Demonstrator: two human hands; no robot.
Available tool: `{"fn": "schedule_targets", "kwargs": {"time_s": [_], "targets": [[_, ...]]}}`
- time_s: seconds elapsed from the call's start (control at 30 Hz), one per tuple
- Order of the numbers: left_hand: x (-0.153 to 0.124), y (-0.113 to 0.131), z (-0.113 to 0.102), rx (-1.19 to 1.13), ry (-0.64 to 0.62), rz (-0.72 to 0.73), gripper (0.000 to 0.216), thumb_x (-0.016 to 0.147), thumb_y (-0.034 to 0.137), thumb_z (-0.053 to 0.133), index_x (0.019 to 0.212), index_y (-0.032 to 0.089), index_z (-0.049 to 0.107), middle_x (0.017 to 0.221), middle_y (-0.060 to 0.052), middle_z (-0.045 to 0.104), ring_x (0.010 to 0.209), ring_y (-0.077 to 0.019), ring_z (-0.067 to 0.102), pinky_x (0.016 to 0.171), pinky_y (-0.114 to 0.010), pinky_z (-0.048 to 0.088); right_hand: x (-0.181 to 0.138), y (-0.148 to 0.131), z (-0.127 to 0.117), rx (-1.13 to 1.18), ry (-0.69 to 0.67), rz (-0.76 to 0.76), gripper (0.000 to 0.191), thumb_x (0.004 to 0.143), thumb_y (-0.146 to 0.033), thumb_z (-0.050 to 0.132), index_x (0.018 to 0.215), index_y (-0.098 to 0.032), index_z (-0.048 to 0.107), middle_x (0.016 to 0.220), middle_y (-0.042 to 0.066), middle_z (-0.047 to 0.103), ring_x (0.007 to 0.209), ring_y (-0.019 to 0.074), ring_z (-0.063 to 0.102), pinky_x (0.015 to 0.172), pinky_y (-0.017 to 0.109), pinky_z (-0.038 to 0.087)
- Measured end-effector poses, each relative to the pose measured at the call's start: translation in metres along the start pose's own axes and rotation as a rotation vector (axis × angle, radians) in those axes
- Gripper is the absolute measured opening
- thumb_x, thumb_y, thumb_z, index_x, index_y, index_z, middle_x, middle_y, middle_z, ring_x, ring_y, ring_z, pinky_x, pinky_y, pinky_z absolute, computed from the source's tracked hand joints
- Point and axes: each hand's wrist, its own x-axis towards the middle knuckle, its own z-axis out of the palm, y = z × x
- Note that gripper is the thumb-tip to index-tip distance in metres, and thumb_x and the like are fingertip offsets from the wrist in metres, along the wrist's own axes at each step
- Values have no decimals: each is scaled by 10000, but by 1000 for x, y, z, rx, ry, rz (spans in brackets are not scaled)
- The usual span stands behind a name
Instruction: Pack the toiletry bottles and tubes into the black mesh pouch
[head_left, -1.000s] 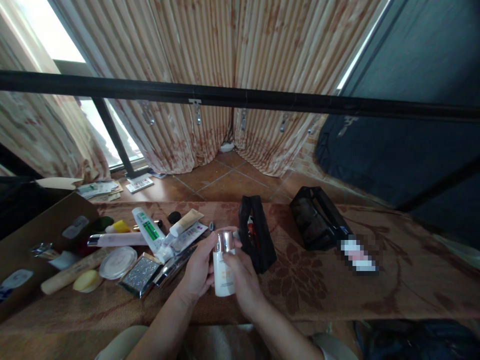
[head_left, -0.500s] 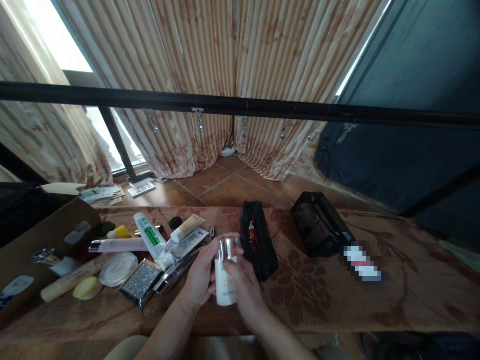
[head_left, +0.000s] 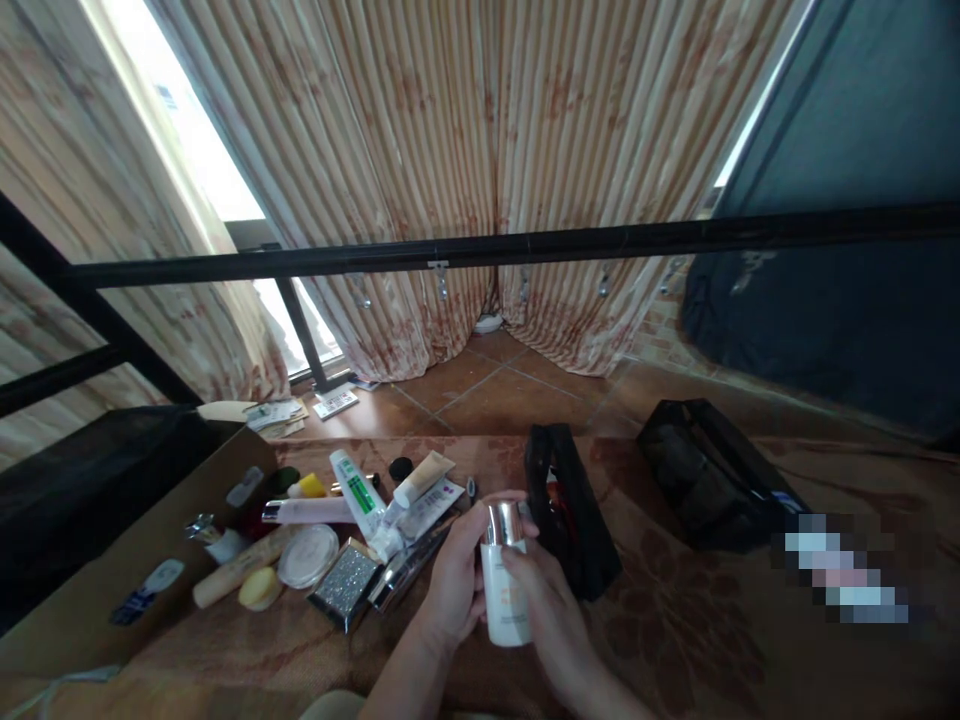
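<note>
A white bottle (head_left: 504,598) with a shiny silver cap stands upright between both my hands, low in the middle of the view. My left hand (head_left: 457,583) wraps its left side, fingertips up at the cap. My right hand (head_left: 547,615) closes round its right side and front. Just beyond the bottle a small black mesh pouch (head_left: 571,510) stands open with something red inside. Left of my hands lies a heap of cosmetics: a white tube with a green label (head_left: 358,490), a beige tube (head_left: 421,477), a glittery compact (head_left: 346,595) and a round clear lid (head_left: 308,556).
A second black pouch (head_left: 705,475) sits further right on the patterned brown cloth (head_left: 712,640). A cardboard flap (head_left: 142,570) lies at the left. A black rail (head_left: 480,247) crosses the view in front of striped curtains. Papers (head_left: 281,413) lie on the tiled floor.
The view has swung left and tilted up, so the table's things sit further right and lower in frame. Both hands keep the same hold on the bottle.
</note>
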Motion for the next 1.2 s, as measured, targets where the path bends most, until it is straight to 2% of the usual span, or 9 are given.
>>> {"fn": "schedule_targets", "kwargs": {"time_s": [0.2,0.43,0.53,0.63,0.8,0.87,0.97,1.03,1.2], "targets": [[0,-1,2,-13,-16,53,507,810,503,535,1167,148,595,813,-67,669,355,-28,365,272,-142,194,2,0,-2,-5,13,44,420,725,-557,535,807,-165,662,737,38,636,657,175,566,539,234,436],[-2,2,5,36,11,77,480,802,511,536,1103,148,630,842,-77,668,388,-40,404,291,-146,221,5,-9,1,15,26,105,338,671,-497,552,710,-175,649,594,17,594,547,165,522,487,242,401],[-1,3,6,50,23,69,493,774,524,566,1088,150,637,829,-77,668,438,-66,467,314,-150,261,5,-9,1,41,47,81,308,676,-474,537,679,-182,632,565,6,575,521,155,502,480,241,393],[-1,2,5,40,22,86,493,772,527,567,1082,152,642,818,-76,668,491,-87,514,346,-154,308,5,-8,1,39,7,58,295,682,-455,534,678,-172,617,577,3,573,533,152,503,505,243,410],[-1,-1,0,36,-4,28,493,812,507,531,1170,175,596,810,-56,668,342,-30,355,277,-154,189,2,-8,1,29,29,34,321,723,-463,505,703,-162,612,625,10,580,593,153,521,533,232,422],[-1,-1,0,28,-7,18,488,826,504,516,1180,178,590,818,-58,667,349,-33,360,275,-153,172,1,-10,2,41,37,37,308,718,-458,516,704,-166,615,637,10,587,597,150,520,529,229,418],[-2,1,2,24,2,55,474,810,475,555,1164,164,604,816,-67,668,391,-45,407,309,-150,231,0,-14,6,39,17,59,283,685,-447,552,687,-171,615,627,7,591,582,148,520,538,236,425],[-2,2,3,25,6,79,459,780,428,617,1150,156,617,813,-73,671,446,-62,460,369,-157,311,-1,-14,7,30,52,19,289,663,-459,576,659,-172,610,624,6,588,566,139,511,531,231,419],[-2,0,2,-8,-25,118,428,728,369,703,1099,162,650,830,-76,674,561,-89,530,512,-186,399,-1,-7,6,23,31,-31,290,682,-445,558,770,-180,632,666,10,600,589,151,526,526,238,431]]}}
